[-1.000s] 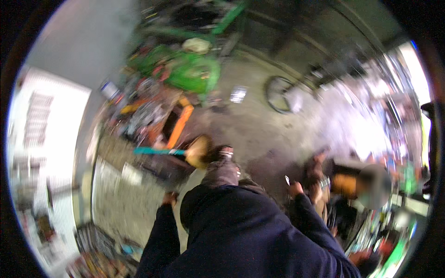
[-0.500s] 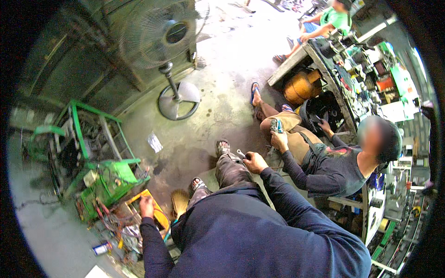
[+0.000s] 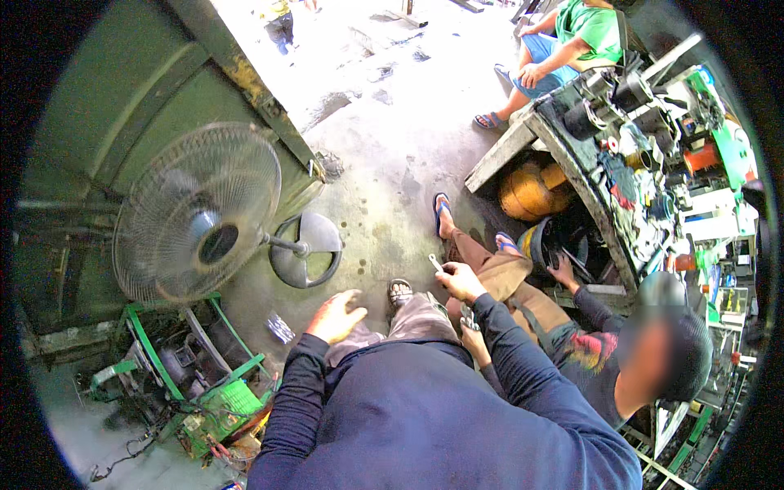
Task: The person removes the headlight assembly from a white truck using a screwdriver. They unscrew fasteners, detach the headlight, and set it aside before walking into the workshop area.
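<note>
My right hand is closed round a small silver wrench, whose ring-shaped end sticks out from the fingers. My left hand is in the air in front of my left side, fingers apart, holding nothing. To my right sits a co-worker in a dark top. One of the co-worker's hands, just below my right hand, holds a metal tool partly hidden by my sleeve. Their other hand reaches to a dark round tub under the bench.
A pedestal fan stands ahead on the left, its round base on the concrete floor. Behind it is a green metal-framed machine. The cluttered workbench fills the right side, with an orange gas cylinder beneath. A person in green sits beyond.
My left hand has come up from beside the yellow frame to the front of my body. The view has shifted forward; the wrench stays in my right hand. The co-worker's tool hand is lower.
</note>
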The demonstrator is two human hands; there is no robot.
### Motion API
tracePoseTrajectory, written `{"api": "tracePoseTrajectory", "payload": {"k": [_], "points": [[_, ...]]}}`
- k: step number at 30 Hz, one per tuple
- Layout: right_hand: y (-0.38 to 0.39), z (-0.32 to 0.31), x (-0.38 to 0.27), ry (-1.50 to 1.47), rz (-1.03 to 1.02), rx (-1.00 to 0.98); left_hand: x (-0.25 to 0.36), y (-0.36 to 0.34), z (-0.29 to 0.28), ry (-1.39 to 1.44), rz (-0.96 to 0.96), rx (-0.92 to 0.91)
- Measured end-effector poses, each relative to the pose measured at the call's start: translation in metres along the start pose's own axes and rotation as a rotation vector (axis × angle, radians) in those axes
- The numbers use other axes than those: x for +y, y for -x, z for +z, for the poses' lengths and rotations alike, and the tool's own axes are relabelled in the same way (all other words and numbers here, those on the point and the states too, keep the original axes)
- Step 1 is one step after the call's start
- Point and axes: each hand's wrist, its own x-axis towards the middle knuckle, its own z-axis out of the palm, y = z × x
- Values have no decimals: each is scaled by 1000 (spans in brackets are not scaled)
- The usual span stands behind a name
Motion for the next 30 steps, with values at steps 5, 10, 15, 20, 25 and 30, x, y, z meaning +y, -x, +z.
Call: {"api": "tracePoseTrajectory", "payload": {"k": [5,10,15,20,25,30], "points": [[-131,-73,-79,276,-126,93,101,-102,-66,-98,116,-61],[-263,-65,-178,365,-157,36,130,-219,-142,-52,173,49],[-373,-58,-293,595,-209,-197,138,-328,-221,178,185,187],[-513,-137,-395,495,-170,-116,159,-428,-287,523,-25,306],[-692,-203,-475,269,48,-210,148,-576,-352,690,-147,512],[-871,-256,-577,38,75,-323,168,-749,-423,646,-288,588]]}}
